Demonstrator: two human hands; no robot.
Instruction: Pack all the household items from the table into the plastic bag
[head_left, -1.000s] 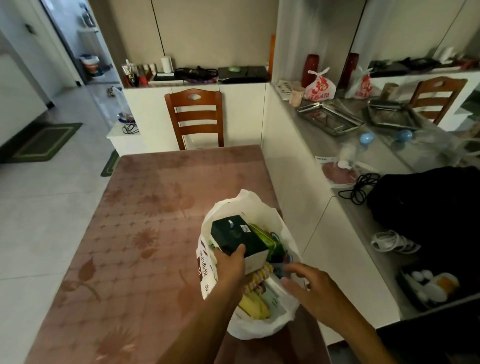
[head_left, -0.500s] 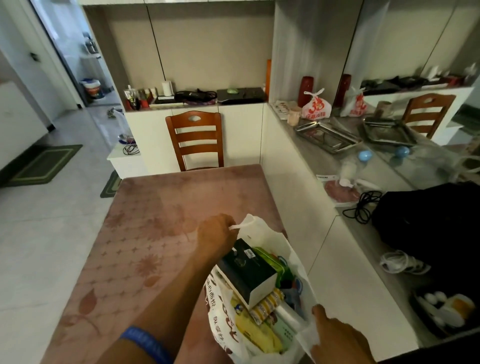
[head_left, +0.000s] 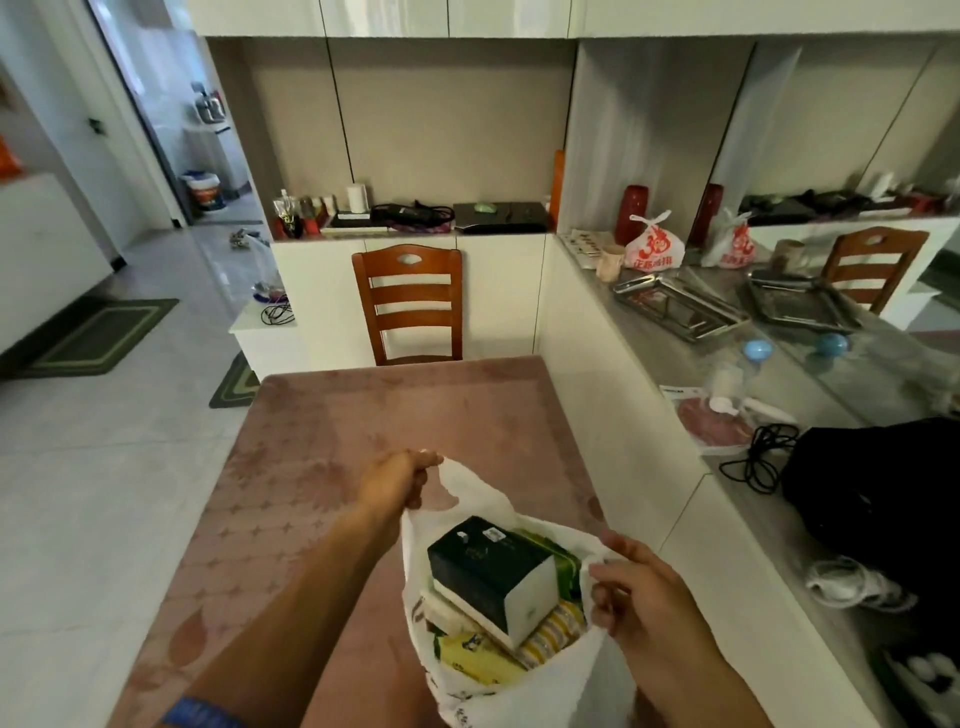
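A white plastic bag (head_left: 550, 686) with red print stands open at the near right of the pink table (head_left: 322, 467). Inside lie a dark box with a white end (head_left: 488, 571), a green packet (head_left: 563, 558), a yellow packet (head_left: 478, 657) and a striped roll (head_left: 553, 631). My left hand (head_left: 397, 480) pinches the bag's far handle and holds it up. My right hand (head_left: 636, 597) grips the handle on the bag's right side.
A wooden chair (head_left: 410, 306) stands at the table's far end. A white counter (head_left: 675, 364) runs along the right, carrying metal trays (head_left: 680, 306), a tied printed bag (head_left: 654, 247), black cables (head_left: 761, 457) and a black bag (head_left: 883, 493). Tiled floor lies to the left.
My left hand let go of the dark box and took the bag's far handle. My right hand rose from the bag's lower edge to its right handle. The view tilted up.
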